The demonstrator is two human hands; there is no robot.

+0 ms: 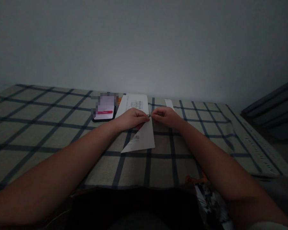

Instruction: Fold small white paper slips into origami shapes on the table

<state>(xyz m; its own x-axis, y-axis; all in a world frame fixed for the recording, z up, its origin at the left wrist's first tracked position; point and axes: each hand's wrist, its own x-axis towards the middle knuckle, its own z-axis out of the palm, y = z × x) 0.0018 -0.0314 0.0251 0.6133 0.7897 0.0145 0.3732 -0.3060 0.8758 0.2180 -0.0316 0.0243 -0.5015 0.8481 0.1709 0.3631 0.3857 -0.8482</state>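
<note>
forearms stretched forward | left hand (132,117) and right hand (167,117) knuckles-up, tips meeting | fingers (146,118) pinching paper (144,135) edge

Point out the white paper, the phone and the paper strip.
white paper (144,139), head view, its lower folded part.
phone (105,112), head view, its lit screen.
paper strip (169,103), head view, its middle.

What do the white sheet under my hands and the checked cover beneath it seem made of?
The white sheet looks like matte paper: it holds sharp folded edges and carries print. The checked cover seems woven cloth, matte, with ripples and a hemmed edge; dim light hides the weave.
</note>
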